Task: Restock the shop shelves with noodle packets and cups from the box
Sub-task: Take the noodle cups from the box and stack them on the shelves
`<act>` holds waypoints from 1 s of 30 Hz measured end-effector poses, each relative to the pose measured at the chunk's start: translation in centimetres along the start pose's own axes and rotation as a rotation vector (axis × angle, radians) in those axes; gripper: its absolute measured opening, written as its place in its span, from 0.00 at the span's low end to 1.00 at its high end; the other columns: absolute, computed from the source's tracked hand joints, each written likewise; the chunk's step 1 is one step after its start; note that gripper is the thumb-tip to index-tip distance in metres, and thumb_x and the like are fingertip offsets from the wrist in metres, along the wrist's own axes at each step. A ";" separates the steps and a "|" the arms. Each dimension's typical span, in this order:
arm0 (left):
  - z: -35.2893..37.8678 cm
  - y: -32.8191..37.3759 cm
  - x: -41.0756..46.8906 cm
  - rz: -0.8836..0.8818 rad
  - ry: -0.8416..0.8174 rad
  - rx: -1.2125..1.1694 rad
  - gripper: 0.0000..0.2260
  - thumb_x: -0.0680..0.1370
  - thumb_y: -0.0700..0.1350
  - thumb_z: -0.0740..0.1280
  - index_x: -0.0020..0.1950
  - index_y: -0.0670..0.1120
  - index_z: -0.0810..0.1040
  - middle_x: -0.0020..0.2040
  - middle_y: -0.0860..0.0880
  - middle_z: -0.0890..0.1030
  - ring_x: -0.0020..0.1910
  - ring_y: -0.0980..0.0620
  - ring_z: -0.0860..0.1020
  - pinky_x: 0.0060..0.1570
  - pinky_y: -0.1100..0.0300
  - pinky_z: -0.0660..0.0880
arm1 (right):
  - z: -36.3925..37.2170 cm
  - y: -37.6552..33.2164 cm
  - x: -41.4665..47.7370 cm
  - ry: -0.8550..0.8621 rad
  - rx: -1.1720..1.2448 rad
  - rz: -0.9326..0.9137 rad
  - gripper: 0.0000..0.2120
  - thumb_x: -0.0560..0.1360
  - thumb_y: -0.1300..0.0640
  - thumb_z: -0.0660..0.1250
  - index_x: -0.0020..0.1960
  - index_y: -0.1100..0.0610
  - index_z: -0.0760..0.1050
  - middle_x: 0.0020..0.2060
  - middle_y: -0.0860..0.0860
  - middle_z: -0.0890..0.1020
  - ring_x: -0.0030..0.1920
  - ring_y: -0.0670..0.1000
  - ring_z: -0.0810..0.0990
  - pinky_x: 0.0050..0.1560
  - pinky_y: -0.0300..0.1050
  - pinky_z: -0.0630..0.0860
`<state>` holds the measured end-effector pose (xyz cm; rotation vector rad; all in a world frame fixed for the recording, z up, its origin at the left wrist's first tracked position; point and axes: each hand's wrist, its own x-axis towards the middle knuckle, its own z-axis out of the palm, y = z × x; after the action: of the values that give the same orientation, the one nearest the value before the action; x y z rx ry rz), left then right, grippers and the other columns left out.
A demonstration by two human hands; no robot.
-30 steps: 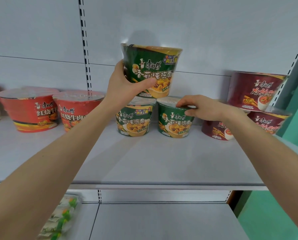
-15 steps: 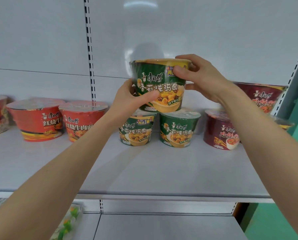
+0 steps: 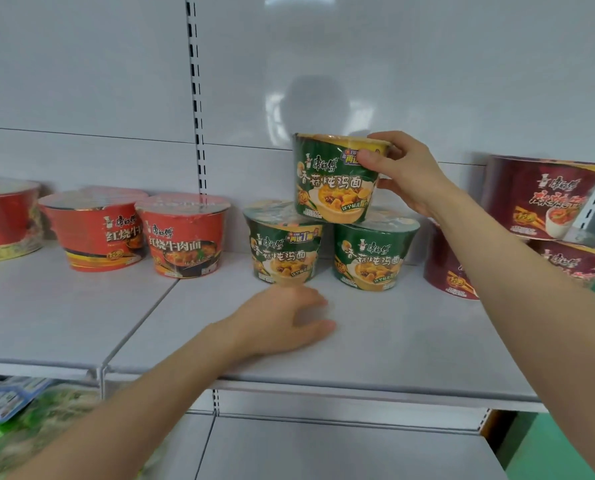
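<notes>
The top green cup (image 3: 334, 181) stands on two more, the left green cup (image 3: 285, 251) and right green cup (image 3: 372, 254), near the back edge of the shelf (image 3: 427, 344). The right grip (image 3: 405, 176) clasps its rim. The left grip (image 3: 282, 323), blurred, lies loose-fingered and empty near the front edge.

Shop: white metal shelf (image 3: 393, 341) on slotted uprights (image 3: 193, 98) at centre; red noodle cups (image 3: 185, 237) left, green noodle cups (image 3: 375, 254) centre, maroon noodle cups (image 3: 545, 199) right.
</notes>
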<state>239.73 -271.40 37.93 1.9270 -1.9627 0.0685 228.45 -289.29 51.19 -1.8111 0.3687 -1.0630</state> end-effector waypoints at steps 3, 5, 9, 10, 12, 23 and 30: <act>0.5 -0.2 -0.3 -0.025 -0.052 -0.041 0.21 0.78 0.55 0.61 0.68 0.49 0.71 0.70 0.51 0.70 0.69 0.55 0.66 0.66 0.68 0.57 | 0.1 0.6 0.4 -0.027 -0.002 0.009 0.16 0.71 0.61 0.70 0.57 0.55 0.70 0.55 0.55 0.74 0.45 0.47 0.79 0.35 0.36 0.78; 0.6 -0.1 -0.4 -0.018 -0.044 -0.037 0.21 0.78 0.55 0.61 0.69 0.49 0.70 0.70 0.50 0.69 0.70 0.56 0.65 0.64 0.71 0.55 | -0.1 0.9 0.7 -0.047 -0.005 0.015 0.17 0.71 0.62 0.70 0.57 0.55 0.70 0.55 0.55 0.73 0.47 0.47 0.78 0.37 0.37 0.78; 0.8 -0.2 -0.4 -0.029 -0.044 -0.041 0.21 0.78 0.55 0.61 0.69 0.51 0.70 0.72 0.50 0.67 0.71 0.57 0.63 0.65 0.70 0.55 | -0.9 0.9 1.3 -0.176 0.007 0.080 0.25 0.64 0.54 0.73 0.59 0.53 0.69 0.54 0.53 0.73 0.49 0.48 0.78 0.43 0.40 0.77; 0.9 -0.3 -0.4 -0.031 -0.046 -0.041 0.21 0.78 0.55 0.61 0.69 0.51 0.70 0.72 0.50 0.67 0.72 0.57 0.63 0.66 0.70 0.55 | -1.1 0.9 1.4 -0.213 -0.001 0.096 0.27 0.63 0.53 0.73 0.59 0.52 0.68 0.54 0.52 0.73 0.49 0.47 0.78 0.44 0.40 0.77; 1.0 -0.4 -0.4 -0.034 -0.048 -0.045 0.21 0.78 0.55 0.61 0.69 0.51 0.70 0.72 0.50 0.67 0.72 0.57 0.62 0.67 0.70 0.55 | -1.5 0.8 1.8 -0.255 -0.016 0.114 0.22 0.69 0.57 0.69 0.61 0.53 0.67 0.53 0.51 0.73 0.50 0.47 0.78 0.44 0.39 0.79; 1.3 -0.6 -0.4 -0.049 -0.049 -0.055 0.21 0.77 0.57 0.61 0.69 0.53 0.70 0.72 0.52 0.66 0.72 0.57 0.62 0.70 0.66 0.56 | -2.1 1.2 2.5 -0.321 0.070 0.178 0.35 0.65 0.56 0.71 0.69 0.53 0.62 0.55 0.51 0.71 0.57 0.51 0.75 0.54 0.48 0.77; 1.4 -0.8 -0.4 -0.051 -0.038 -0.063 0.22 0.77 0.60 0.60 0.69 0.54 0.70 0.72 0.54 0.67 0.72 0.59 0.62 0.71 0.66 0.56 | -2.7 0.6 1.2 -0.120 -0.101 0.085 0.36 0.70 0.55 0.69 0.73 0.51 0.57 0.70 0.53 0.65 0.69 0.51 0.66 0.68 0.50 0.63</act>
<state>240.17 -271.52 36.32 1.9503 -1.9147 -0.0433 227.09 -291.94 51.72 -1.9211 0.4297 -0.8862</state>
